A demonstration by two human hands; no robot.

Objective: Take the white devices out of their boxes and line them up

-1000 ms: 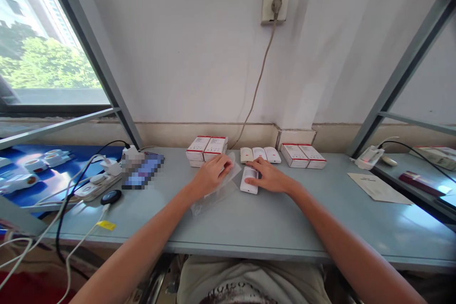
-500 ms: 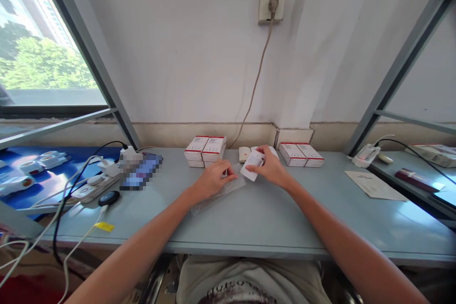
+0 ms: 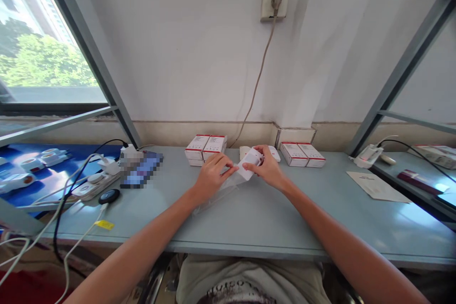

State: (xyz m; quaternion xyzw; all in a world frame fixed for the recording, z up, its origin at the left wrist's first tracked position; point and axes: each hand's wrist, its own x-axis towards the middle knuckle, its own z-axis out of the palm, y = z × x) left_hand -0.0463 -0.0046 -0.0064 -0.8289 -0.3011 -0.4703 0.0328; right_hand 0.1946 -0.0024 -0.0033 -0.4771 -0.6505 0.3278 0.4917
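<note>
A white flat device with rounded corners (image 3: 248,167) is gripped between the thumb and fingers of my right hand (image 3: 268,166). My left hand (image 3: 215,174) pinches a clear plastic bag (image 3: 221,194), which trails below it over the grey table. The bag's upper end meets the lower left corner of the device; how far the corner is inside it I cannot tell. Behind the device lie a small cream-white square piece (image 3: 244,151) and another white piece (image 3: 275,153), both partly hidden by my right hand and the device.
Red-and-white boxes stand at the back, one group (image 3: 205,148) on the left and one pair (image 3: 302,154) on the right. A phone (image 3: 142,171), a power strip (image 3: 93,187) and a black round gadget (image 3: 109,196) with cables lie left. A paper sheet (image 3: 376,186) lies right.
My right hand has brought the white device slightly left and up to my left hand. The bag's mouth now touches the device's corner.
</note>
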